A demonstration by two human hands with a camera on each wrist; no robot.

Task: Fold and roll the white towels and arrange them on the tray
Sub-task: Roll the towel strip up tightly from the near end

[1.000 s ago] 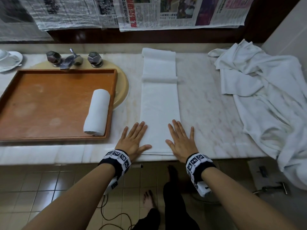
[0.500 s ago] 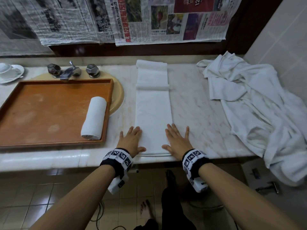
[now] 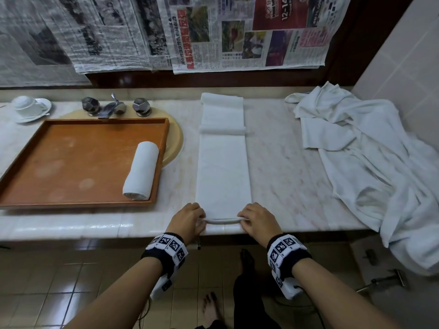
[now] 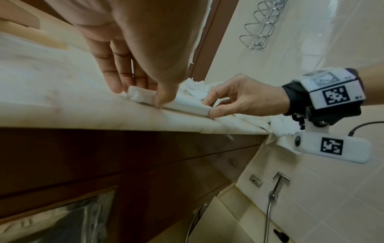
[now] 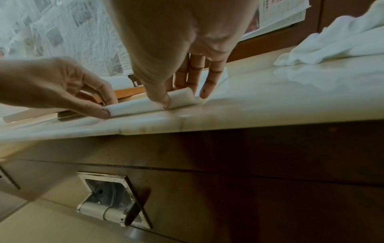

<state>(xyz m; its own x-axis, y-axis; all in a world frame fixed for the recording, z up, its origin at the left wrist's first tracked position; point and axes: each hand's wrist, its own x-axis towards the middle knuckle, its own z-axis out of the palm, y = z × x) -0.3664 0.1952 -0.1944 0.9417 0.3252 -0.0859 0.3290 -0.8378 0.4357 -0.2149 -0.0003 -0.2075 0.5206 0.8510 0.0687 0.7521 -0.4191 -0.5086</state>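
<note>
Both hands on the near end of the folded towel [image 3: 223, 167], which lies as a long strip on the bench [image 3: 285, 162], running away from me toward the wall. My left hand [image 3: 188, 218] pinches the left corner of the near edge and my right hand [image 3: 257, 220] pinches the right corner. Each grip is curled, thumb under and fingers over, with the first small turn of the roll caught between them. The wrist views show that turn clearly: a thin tube of cloth right at the bench lip.

I hold at both corners so the roll starts square and even across the width. One hand alone would likely skew it into a cone. The strip looks flat along its length, apart from a cross fold near the far end.

The tray [image 3: 71, 203] sits to my left, partly over the sink basin, with one rolled towel [image 3: 141, 170] already lying along its right side. That one is done, I judge. This strip is the second, and the roll has only just begun.

A heap of loose white towels [image 3: 370, 167] lies on the right end of the bench, part of it hanging over the edge. Those are yet to fold.

Behind the tray are the tap [image 3: 114, 108], and a cup and saucer [image 3: 29, 108] far left. Newspaper [image 3: 237, 32] covers the wall behind.

Next move, I'd guess: push the roll forward along the strip, keeping it tight.
</note>
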